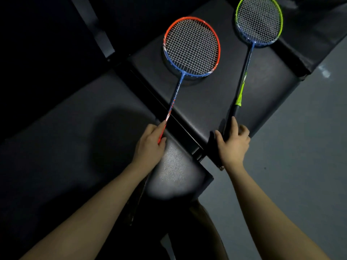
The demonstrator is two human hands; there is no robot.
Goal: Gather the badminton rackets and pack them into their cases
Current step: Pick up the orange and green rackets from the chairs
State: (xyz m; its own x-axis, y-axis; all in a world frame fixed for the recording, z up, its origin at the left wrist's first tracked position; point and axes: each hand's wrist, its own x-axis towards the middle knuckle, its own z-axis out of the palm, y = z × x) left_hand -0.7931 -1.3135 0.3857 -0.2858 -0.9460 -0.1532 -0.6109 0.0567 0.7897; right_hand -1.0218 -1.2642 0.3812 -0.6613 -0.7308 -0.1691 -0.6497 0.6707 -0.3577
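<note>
Two badminton rackets lie on dark padded bench seats that run diagonally across the frame. At upper centre rests the orange-and-blue-framed racket with white strings [191, 46], its head flat on the black leather-like seat cushion [212, 94], its thin blue shaft slanting down and left across the gap between two cushions. The left hand [148, 145], near the middle of the frame, is closed on that racket where the shaft turns orange near the handle, thumb and fingers pinching it; the grip below is hidden under the palm and forearm. At upper right lies the lime-green-and-blue-framed racket with white strings [259, 21], its head on the same cushion's far end, its shaft running down to a lime-green cone and a black grip. The right hand [234, 143], at centre right, wraps the black grip at the cushion's near edge, fingers curled around it. Grey smooth floor [300, 147] fills the right side. A nearer black cushion [56, 147] takes the lower left.
</note>
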